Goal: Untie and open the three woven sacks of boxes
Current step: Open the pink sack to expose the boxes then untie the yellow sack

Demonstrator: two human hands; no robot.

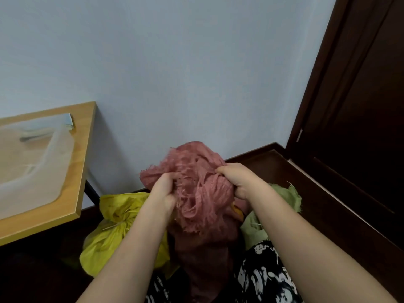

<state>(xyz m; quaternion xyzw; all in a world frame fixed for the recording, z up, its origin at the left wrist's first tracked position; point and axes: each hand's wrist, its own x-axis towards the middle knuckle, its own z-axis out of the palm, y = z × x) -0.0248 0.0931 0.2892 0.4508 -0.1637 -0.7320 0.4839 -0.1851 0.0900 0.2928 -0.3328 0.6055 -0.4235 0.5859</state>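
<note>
- Between both forearms, red sack (196,193) stands on the floor; left hand (162,193) and right hand (237,180) each clutch its frayed mouth.
- Risk: loose strands snag or tear if yanked apart.
- Left of red sack: yellow sack (111,226), tied; right: green sack (284,193).
- Further left: wooden table (80,171). Nothing blocks the mouth.

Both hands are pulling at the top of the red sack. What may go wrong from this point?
1. The left hand and right hand grip the frayed top of the red sack; hard pulling may tear more threads loose.
2. The sack stands between the yellow sack and green sack; a strong tug may tip it onto one of them.
3. The yellow sack is still tied, so the task is far from finished.
</note>
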